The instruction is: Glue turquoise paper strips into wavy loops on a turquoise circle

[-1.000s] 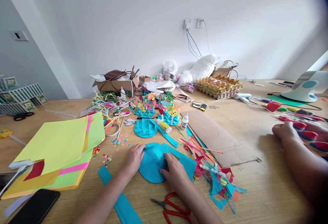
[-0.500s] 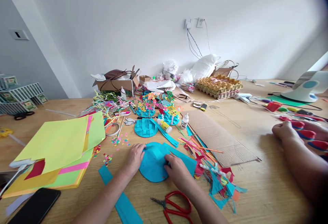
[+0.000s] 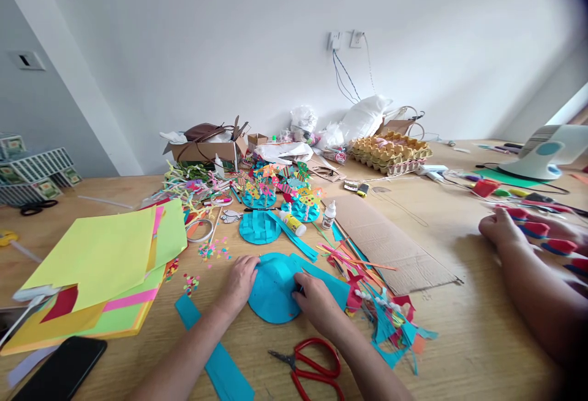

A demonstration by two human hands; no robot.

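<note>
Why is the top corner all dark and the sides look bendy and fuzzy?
Head view: the wide lens darkens the top right corner and bends the edges; the other person's arm looks stretched and soft; left hand, right hand and blue disc in the middle look sharp.

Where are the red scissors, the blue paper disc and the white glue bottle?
red scissors (image 3: 307,373): head view, where the handles join.
blue paper disc (image 3: 273,291): head view, its bare middle.
white glue bottle (image 3: 327,220): head view, its body.

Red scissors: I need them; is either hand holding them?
No, the red scissors lie unheld on the table; left hand and right hand rest on the blue disc.
</note>
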